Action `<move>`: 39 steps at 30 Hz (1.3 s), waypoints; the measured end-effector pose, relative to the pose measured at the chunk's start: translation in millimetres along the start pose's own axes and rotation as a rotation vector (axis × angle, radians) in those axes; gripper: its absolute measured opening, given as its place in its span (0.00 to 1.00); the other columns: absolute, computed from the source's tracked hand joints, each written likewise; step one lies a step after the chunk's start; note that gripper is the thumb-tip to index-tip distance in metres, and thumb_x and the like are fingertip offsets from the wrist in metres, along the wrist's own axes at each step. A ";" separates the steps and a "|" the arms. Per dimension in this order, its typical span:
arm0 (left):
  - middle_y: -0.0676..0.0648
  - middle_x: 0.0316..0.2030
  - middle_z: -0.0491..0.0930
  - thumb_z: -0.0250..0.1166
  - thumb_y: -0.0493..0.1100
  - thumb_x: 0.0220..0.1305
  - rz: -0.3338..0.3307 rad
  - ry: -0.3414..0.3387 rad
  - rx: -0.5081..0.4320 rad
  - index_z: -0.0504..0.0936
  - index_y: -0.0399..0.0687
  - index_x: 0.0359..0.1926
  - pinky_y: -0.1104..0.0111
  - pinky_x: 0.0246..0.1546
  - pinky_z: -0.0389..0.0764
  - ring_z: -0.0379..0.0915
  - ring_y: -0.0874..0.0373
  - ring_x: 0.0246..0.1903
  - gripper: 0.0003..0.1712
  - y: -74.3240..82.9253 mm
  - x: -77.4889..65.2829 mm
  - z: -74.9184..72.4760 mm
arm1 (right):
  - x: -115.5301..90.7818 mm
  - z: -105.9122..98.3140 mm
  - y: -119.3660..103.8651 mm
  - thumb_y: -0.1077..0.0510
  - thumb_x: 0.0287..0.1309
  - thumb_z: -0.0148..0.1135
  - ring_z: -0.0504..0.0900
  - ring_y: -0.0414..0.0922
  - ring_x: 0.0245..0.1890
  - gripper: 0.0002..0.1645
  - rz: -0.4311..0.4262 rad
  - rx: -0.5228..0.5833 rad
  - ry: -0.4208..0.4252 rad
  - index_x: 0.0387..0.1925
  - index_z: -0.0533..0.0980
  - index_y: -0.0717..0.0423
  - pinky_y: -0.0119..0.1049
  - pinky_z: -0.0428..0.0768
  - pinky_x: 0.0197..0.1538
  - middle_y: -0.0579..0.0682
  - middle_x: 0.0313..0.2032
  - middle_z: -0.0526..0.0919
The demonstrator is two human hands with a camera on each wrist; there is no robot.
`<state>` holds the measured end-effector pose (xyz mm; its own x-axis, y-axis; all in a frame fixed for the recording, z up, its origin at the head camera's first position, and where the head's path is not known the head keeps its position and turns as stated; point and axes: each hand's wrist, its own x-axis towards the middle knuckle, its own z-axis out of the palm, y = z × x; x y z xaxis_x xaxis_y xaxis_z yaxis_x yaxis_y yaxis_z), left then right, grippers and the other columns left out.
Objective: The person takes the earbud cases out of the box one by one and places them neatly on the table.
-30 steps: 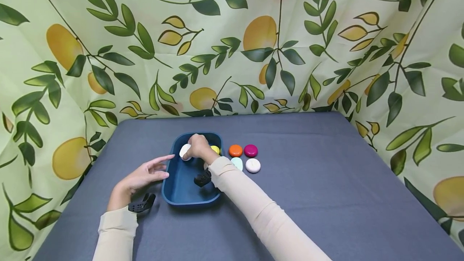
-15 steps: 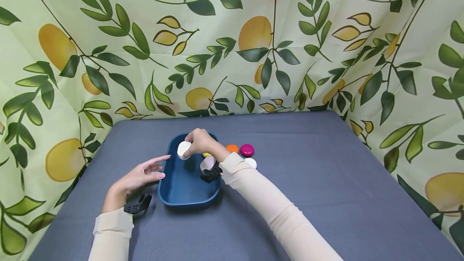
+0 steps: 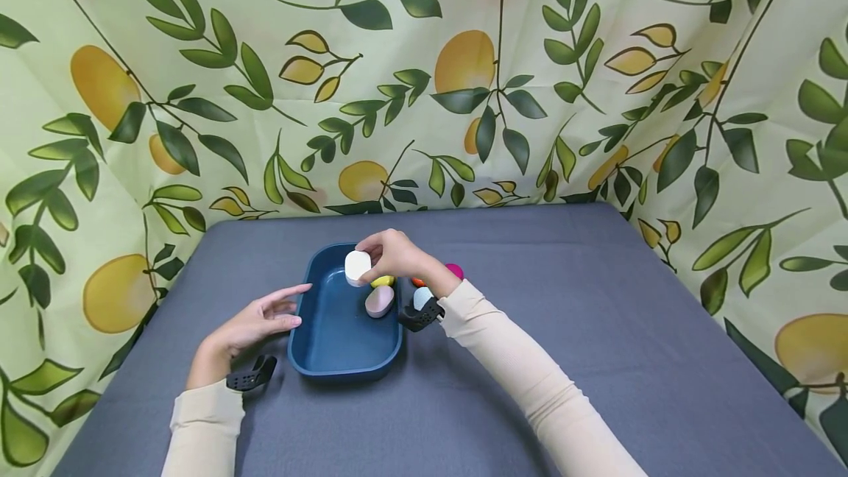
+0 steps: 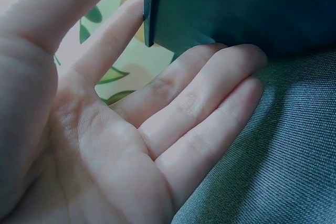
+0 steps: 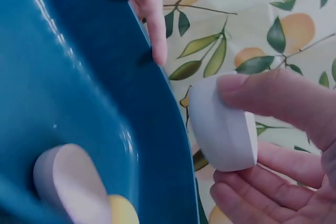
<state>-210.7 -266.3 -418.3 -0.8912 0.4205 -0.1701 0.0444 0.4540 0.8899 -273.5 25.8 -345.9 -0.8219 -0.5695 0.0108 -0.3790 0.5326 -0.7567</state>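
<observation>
My right hand [image 3: 396, 253] pinches a white rounded block [image 3: 358, 268] between thumb and fingers, over the far part of a blue tray [image 3: 344, 372]. In the right wrist view, the thumb lies on top of the white block [image 5: 223, 124] and fingers curl beneath it. Inside the tray, on its right side, rest a pale pink block [image 3: 380, 302] and a yellow block [image 3: 383, 281], partly covered by my hand. Relaxed fingers of my left hand [image 3: 258, 322] are at the tray's left wall; the left wrist view shows its fingertips against the dark outer wall [image 4: 226, 9].
Right of the tray, partly hidden by my right arm, lie a light blue piece [image 3: 422, 297], an orange piece [image 3: 417, 282] and a magenta piece [image 3: 455, 270]. A grey cloth [image 3: 563, 300] covers the table, and a leaf-and-fruit patterned curtain [image 3: 397, 94] hangs behind.
My right hand has raised the white block from the tray's far left and carried it right, uncovering the pale pink block. My left hand stays at the tray's wall.
</observation>
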 end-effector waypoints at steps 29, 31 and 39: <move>0.27 0.68 0.59 0.62 0.45 0.66 0.012 0.007 0.004 0.57 0.44 0.73 0.51 0.56 0.78 0.58 0.34 0.66 0.39 -1.2 -0.2 -3.2 | -80.9 -45.8 85.5 0.63 0.42 0.73 0.80 0.57 0.53 0.34 -0.029 0.002 0.146 0.56 0.76 0.65 0.50 0.78 0.58 0.63 0.53 0.82; 0.27 0.68 0.58 0.62 0.46 0.66 0.004 0.003 0.003 0.57 0.45 0.73 0.50 0.57 0.77 0.58 0.34 0.66 0.39 -1.6 0.1 -2.9 | -84.8 -47.6 93.3 0.65 0.41 0.72 0.80 0.57 0.53 0.34 -0.028 0.010 0.149 0.55 0.76 0.67 0.50 0.78 0.58 0.64 0.52 0.81; 0.28 0.69 0.58 0.62 0.47 0.66 -0.010 -0.003 0.005 0.58 0.47 0.73 0.49 0.58 0.76 0.58 0.34 0.66 0.38 -4.0 1.2 -1.1 | -100.9 -58.5 122.8 0.65 0.41 0.72 0.81 0.60 0.52 0.34 0.002 0.007 0.160 0.55 0.74 0.71 0.47 0.80 0.57 0.67 0.52 0.80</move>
<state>-212.5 -268.5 -421.6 -0.8905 0.4177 -0.1804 0.0375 0.4624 0.8859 -261.9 185.3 -401.7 -0.8800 -0.4614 0.1130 -0.3749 0.5285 -0.7616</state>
